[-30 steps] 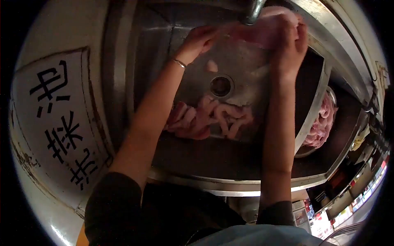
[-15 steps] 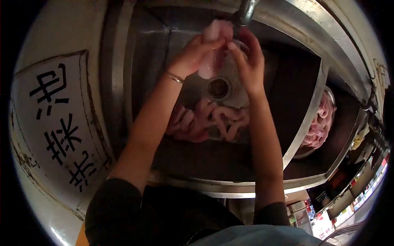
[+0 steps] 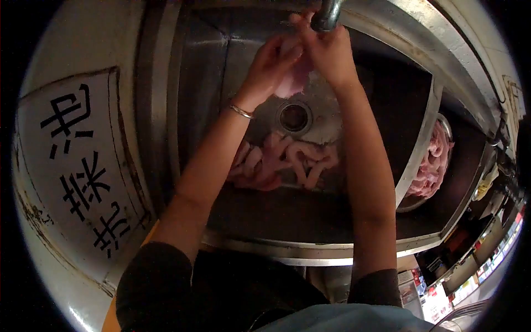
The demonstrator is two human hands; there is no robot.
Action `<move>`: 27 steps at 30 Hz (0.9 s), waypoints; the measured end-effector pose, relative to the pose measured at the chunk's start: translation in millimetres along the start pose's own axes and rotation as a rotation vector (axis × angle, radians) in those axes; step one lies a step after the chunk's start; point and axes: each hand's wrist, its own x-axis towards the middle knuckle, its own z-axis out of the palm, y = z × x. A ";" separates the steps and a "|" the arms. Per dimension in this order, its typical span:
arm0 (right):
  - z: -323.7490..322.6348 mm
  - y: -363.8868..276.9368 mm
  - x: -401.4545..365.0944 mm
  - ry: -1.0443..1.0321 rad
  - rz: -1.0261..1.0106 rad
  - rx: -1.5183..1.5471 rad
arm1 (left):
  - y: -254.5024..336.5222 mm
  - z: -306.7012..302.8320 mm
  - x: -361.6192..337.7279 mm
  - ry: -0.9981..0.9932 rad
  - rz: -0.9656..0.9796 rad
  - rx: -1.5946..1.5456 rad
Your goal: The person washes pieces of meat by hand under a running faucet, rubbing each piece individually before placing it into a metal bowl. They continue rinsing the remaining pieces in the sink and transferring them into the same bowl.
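Under the tap [image 3: 326, 14] at twelve o'clock of the sink [image 3: 199, 83], the left hand [image 3: 271, 61] and right hand [image 3: 329, 52] each close their grip on one limp piece of meat [image 3: 293, 83], probably soft, wet and slippery, best pinched along its thicker upper edge.

Tap [image 3: 326, 14]: overhangs sink [image 3: 193, 83] back edge; held piece [image 3: 293, 83] below it.
Meat pile [image 3: 282, 160]: fills front of drain [image 3: 293, 117].
Left wall side: open floor.
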 end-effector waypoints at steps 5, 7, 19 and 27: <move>-8.7 -47.6 -1.3 -0.053 0.301 -0.222 | 13.6 11.0 7.2 0.054 0.161 0.478; -5.8 -32.8 -2.4 0.153 0.051 0.160 | 11.0 15.8 14.3 0.107 0.190 0.546; -32.8 -5.3 -8.4 0.881 -0.233 0.362 | -44.5 -40.1 44.6 -0.046 0.227 0.782; -146.4 -1.6 -97.7 1.246 -0.258 -0.381 | -114.5 -44.7 -35.1 -0.288 0.191 1.180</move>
